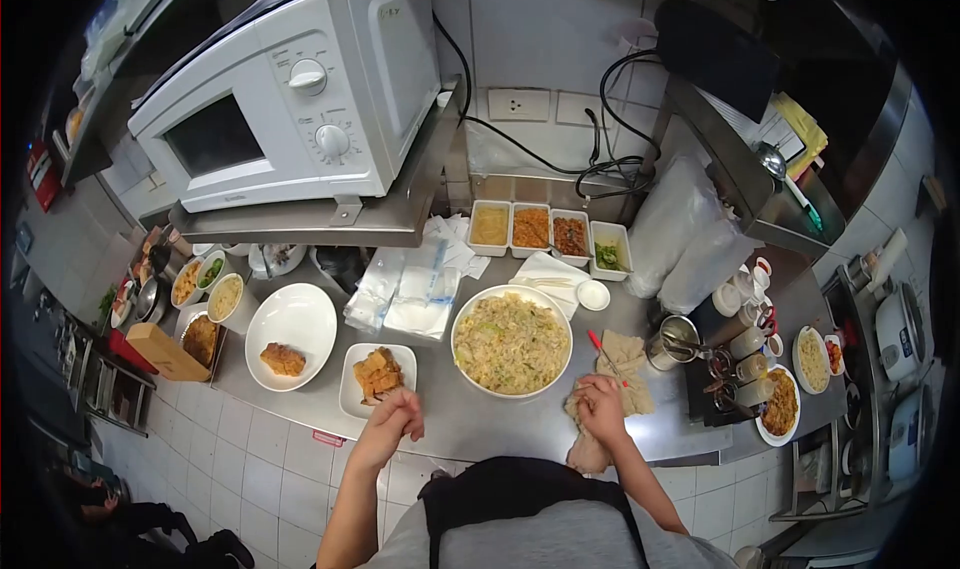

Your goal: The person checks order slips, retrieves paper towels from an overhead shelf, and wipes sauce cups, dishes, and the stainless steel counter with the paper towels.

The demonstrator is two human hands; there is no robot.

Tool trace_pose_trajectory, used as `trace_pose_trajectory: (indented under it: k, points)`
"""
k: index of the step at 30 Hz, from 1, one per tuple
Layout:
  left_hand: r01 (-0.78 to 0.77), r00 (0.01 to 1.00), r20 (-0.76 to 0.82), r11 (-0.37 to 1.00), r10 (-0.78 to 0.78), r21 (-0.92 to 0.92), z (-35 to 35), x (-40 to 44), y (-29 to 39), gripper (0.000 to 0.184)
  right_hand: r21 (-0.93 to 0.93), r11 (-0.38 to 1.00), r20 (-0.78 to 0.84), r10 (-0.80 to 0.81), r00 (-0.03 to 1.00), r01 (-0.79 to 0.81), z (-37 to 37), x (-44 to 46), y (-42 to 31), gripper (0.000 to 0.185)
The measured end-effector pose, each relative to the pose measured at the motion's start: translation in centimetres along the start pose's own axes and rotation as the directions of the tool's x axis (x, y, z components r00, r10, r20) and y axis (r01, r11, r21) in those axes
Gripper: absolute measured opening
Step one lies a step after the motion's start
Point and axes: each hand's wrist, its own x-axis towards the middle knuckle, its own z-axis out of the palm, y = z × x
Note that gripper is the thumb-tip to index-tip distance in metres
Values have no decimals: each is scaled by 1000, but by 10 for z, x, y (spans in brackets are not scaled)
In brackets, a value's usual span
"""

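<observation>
Fried rice fills a large white bowl in the middle of the steel counter. My left hand is at the near edge of a square white dish that holds browned fried pieces; its fingers are curled together, and what they hold, if anything, is hidden. To the right of the rice, my right hand has its fingers bent together over a crumpled beige cloth; whether they grip it is unclear. A red pen lies across the cloth. One fried piece sits in a round white bowl.
A microwave stands on a raised shelf at the upper left. Behind the rice are rectangular food tubs and a small white cup. Sauce bottles and a metal container stand right. Another person is at lower left.
</observation>
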Motion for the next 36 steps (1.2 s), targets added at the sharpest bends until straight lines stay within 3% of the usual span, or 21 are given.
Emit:
trace_pose_trajectory:
  k: [2, 4, 6, 8, 11, 14, 15, 18, 21, 23, 27, 34, 36]
  points:
    - [26, 997, -76, 1000, -25, 14, 1, -6, -11, 6, -47, 998, 3, 29, 1000, -29, -5, 7, 8, 12]
    - [105, 993, -56, 994, -106, -25, -5, 0, -56, 9, -141, 989, -33, 49, 998, -54, -7, 8, 24, 11]
    - [188, 971, -168, 977, -170, 98, 11, 6, -87, 33, -105, 992, -31, 62, 998, -65, -5, 9, 32, 11]
    - [-67, 962, -237, 961, 133, 267, -8, 32, -166, 49, -153, 986, -87, 49, 995, -62, -8, 10, 24, 12]
    - [-154, 883, -458, 985, 102, -76, 18, 70, -197, 59, -161, 986, -147, 21, 989, -44, -6, 7, 20, 13]
    - [-381, 756, -609, 918, 241, -110, 50, 109, -180, 55, -150, 988, -175, 15, 984, -42, -7, 4, 20, 14]
    - [-388, 811, -534, 903, 238, -187, 56, 111, -165, 61, -146, 988, -179, 16, 984, -43, -7, 4, 19, 14]
    - [-271, 756, -501, 898, 422, 347, 59, 123, -149, 60, -134, 991, -189, -6, 982, -20, -7, 3, 23, 12]
    - [-215, 713, -294, 598, 636, 772, 61, 124, -136, 64, -130, 991, -161, 3, 987, -24, -10, 2, 22, 14]
    - [-70, 799, -220, 451, 559, 890, 62, 117, -122, 68, -127, 992, -165, 4, 986, -26, -10, 2, 23, 14]
    - [19, 901, -83, 151, 426, 988, 56, 110, -102, 77, -141, 990, -142, 7, 990, -27, -12, 4, 23, 14]
    - [-54, 881, -90, 289, 464, 956, 51, 106, -92, 80, -132, 988, -170, -104, 980, 82, -3, 16, 37, 12]
    - [-23, 821, -147, 291, 551, 956, 48, 109, -111, 88, -98, 989, -170, -126, 977, 111, -5, 20, 32, 12]
